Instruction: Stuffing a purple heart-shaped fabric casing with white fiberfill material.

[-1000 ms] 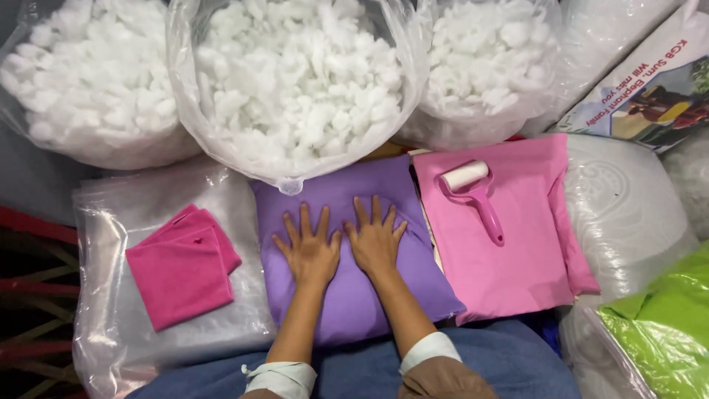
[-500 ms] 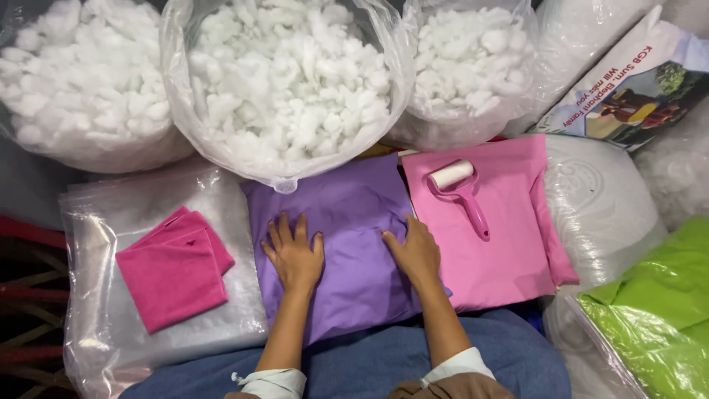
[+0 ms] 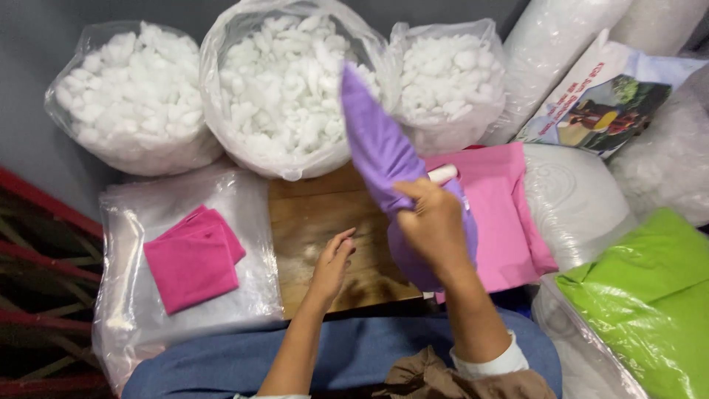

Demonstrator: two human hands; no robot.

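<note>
R hand (image 3: 436, 222) clenched round a purple fabric cover (image 3: 380, 151), gripping it abt mid-length; cover lifted off the desk, bunched at the grip. Its long axis runs up and slightly left from the fist, free end pointing toward the middle bag. Lower part hangs below/behind the hand as a rounded pouch, over the edge of the pink cloth (image 3: 506, 214).

L hand (image 3: 332, 262) released, fingers loosely curled, holding nothing. Hovers over or rests on the bare wooden desk (image 3: 317, 214); contact can't be told. Sits just left of and below the cover, apart from it. So R hand has the cover; L is the nearer free hand, cover lies to its right and up.

Around:
- 3 clear plastic bags of white fluff at the back: left bag (image 3: 133, 100), middle bag (image 3: 284, 85) (mouth open, cover tip in front of it), right bag (image 3: 450, 77).
- Folded magenta cloth (image 3: 192, 258) on a clear-wrapped bundle, well left of L hand.
- End of a white roller (image 3: 443, 174) shows just behind the cover, on the pink cloth; rest hidden.
- Green bag (image 3: 650, 295) far right, well apart.
- White wrapped bundles and a printed sack, upper right.
</note>
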